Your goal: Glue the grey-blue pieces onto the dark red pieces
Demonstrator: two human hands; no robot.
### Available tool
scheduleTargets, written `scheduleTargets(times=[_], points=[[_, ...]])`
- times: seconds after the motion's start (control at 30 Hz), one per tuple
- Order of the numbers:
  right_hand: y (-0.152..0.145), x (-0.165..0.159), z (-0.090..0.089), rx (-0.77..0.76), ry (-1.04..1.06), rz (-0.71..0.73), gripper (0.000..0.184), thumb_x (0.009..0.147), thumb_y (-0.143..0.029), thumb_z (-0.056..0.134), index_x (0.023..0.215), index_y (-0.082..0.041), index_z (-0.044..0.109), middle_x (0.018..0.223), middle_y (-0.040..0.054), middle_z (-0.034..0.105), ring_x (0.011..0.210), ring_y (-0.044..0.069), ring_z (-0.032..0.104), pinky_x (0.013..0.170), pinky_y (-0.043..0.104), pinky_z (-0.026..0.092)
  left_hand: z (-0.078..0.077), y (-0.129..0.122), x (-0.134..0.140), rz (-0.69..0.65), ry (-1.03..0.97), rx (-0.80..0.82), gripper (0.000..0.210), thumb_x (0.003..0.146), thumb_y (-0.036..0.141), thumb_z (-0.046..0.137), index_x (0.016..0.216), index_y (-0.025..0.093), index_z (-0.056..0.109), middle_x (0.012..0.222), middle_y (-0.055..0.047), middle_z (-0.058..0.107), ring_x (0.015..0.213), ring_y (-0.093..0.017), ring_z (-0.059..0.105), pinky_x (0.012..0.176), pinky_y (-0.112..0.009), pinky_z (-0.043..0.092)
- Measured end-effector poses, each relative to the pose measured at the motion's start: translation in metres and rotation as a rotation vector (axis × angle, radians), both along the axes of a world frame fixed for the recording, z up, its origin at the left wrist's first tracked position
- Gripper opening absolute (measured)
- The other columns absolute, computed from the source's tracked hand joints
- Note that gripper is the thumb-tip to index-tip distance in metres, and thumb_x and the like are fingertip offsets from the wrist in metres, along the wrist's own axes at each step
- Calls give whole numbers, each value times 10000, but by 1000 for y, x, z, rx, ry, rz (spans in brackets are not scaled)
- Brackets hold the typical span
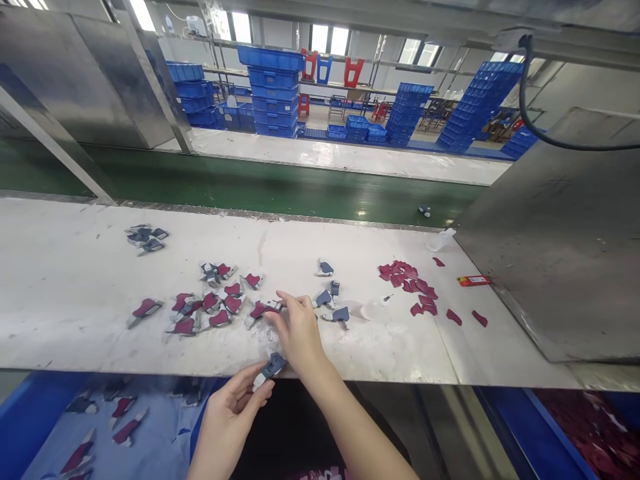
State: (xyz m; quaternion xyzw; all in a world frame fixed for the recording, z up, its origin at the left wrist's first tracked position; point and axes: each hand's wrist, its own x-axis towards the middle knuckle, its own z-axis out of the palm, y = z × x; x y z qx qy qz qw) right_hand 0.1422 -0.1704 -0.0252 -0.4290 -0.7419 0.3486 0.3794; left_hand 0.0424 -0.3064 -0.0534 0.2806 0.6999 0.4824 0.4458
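Landmark: the worktop (75, 287), a long white surface across the view; all places below are given from it.
Left hand: the left hand (231, 410) sits just off the near edge of the worktop, palm up, with its fingers (260, 393) closed narrowly on a grey-blue clip part (270, 367). It appears held low and close to the body so the piece stays steady and its open face stays turned up.
Right hand: the right hand (299, 331) lies on the near middle of the worktop, its fingers (283, 303) pinched together on a red-faced part (263, 309) at the edge of the pile. The arm crosses in front of the body, probably because the pile lies left of centre.
Finished-looking pile: red-and-grey pieces (210, 303) lie scattered left of the worktop's middle, within easy reach of both hands.
Bare grey parts: a few grey-blue pieces (333, 303) sit right of the worktop's middle, and a small heap (145, 238) lies toward its far left.
Red inserts: loose red inserts (413, 283) are spread on the right part of the worktop, apart from the grey parts, which suggests sorting by kind.
Bin below: a blue bin (30, 413) under the worktop's near left edge holds more red-and-grey pieces.
Beyond: a green conveyor belt (280, 190) runs along the worktop's far edge.
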Motion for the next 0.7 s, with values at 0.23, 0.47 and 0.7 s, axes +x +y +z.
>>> scheduleTargets(times=[0.23, 0.47, 0.7], points=[[-14, 62, 1, 473, -74, -421, 210, 922, -245, 615, 1101, -197, 714, 1171, 141, 586, 1178, 306, 473, 962, 505, 469, 6, 12, 6, -135, 557, 188, 295, 866, 459, 617, 1064, 274, 736, 1037, -41, 750, 894, -235, 712, 817, -356, 592], [-11, 138, -23, 166, -274, -556, 280, 925, -456, 572, 1041, -302, 776, 1537, 109, 246, 1442, 432, 91, 1065, 678, 305, -1, 45, 37, -317, 725, 422, 188, 919, 302, 588, 1041, 242, 719, 976, -69, 716, 977, -238, 650, 791, -356, 579], [10, 143, -33, 192, -142, -373, 529, 939, -306, 509, 1462, -250, 457, 1218, 151, 562, 1279, 333, 452, 975, 596, 475, -2, 76, 57, -355, 779, 509, 188, 924, 257, 594, 1063, 212, 712, 981, -77, 736, 979, -250, 609, 877, -428, 518]])
